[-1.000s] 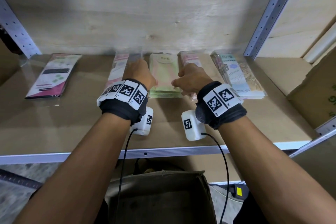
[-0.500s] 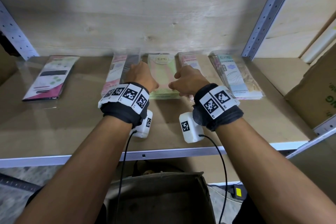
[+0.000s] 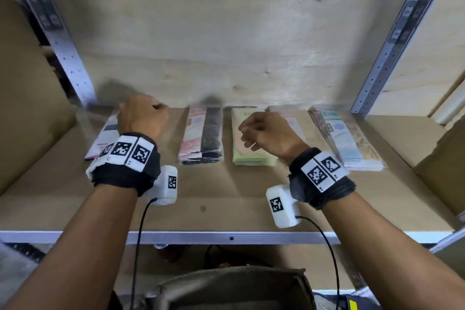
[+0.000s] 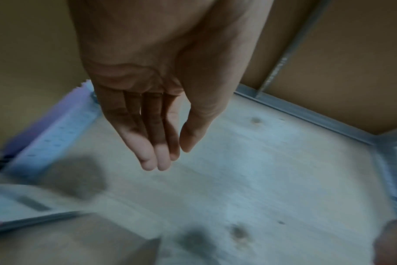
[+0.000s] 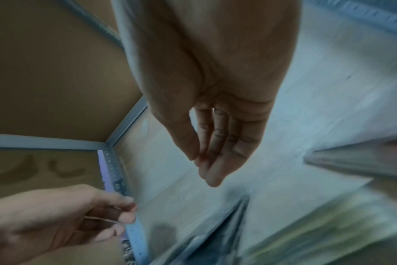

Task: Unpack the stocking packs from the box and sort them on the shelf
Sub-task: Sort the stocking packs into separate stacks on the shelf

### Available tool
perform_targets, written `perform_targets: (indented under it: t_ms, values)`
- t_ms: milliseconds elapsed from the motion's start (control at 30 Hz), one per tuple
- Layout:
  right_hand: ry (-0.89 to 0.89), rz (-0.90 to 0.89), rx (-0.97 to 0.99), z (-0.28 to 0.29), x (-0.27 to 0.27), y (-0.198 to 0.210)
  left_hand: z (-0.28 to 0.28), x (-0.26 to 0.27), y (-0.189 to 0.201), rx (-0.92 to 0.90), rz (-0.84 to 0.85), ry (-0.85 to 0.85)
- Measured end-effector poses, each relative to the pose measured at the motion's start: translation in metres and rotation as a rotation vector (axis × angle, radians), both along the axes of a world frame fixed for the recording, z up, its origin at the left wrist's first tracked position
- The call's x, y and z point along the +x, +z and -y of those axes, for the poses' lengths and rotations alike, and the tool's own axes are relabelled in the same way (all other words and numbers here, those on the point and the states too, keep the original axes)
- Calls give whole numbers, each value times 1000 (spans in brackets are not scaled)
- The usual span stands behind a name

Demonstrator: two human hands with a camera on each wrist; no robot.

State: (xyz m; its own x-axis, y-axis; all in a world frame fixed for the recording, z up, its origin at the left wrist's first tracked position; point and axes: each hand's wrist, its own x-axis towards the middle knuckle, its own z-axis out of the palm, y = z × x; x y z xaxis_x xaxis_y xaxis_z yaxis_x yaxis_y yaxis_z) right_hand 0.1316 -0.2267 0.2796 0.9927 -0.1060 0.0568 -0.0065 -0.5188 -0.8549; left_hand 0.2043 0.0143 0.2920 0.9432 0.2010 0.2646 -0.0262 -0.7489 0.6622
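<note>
A stockroom: a bare plywood shelf (image 3: pixel 201 211) on perforated grey steel uprights (image 3: pixel 392 40) carried flat cellophane-wrapped stocking packs (image 3: pixel 202 133) in sorted stacks just beyond the fingers, while large brown cardboard cartons (image 3: pixel 442 158) stood right of them and an open box (image 3: pixel 226 289) sat below.

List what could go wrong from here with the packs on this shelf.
1. The left hand hovers over the far-left pack, which lies askew; a careless grab might skew it further.
2. The right hand hangs above the green stack; a brush could slide its top packs.
3. The wrist cables dangle over the shelf edge and may snag.
</note>
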Motion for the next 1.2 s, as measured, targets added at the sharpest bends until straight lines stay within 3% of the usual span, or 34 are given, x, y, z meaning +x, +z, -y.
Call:
perform_targets:
  t_ms: [200,333,467,633,767,800,900,1033,1200]
  values:
    - [187,-38,158,-98,44,-4,-95,29,-29,23,-158,131]
    - [227,-125,140,-166,83,-21,-132,37,-54,-130,-268,67]
    - [248,-254,155,-213,107,-35,-150,36,-71,-99,-333,-18]
    - [197,-262,167,-235,115,-51,-162,37,-80,-68,-312,-25]
    - [193,-245,137,-225,106,-56,-171,38,-88,-328,-436,-85]
    - [208,-248,161,-221,103,-56,-173,37,-89,-317,-445,-111]
    - [204,-219,225,-202,89,-44,-170,29,-83,-241,-401,-167]
    - [170,-179,321,-173,71,-18,-155,15,-49,0,-186,-388]
    - [161,-110,696,-137,47,15,-105,-16,0,163,139,-283]
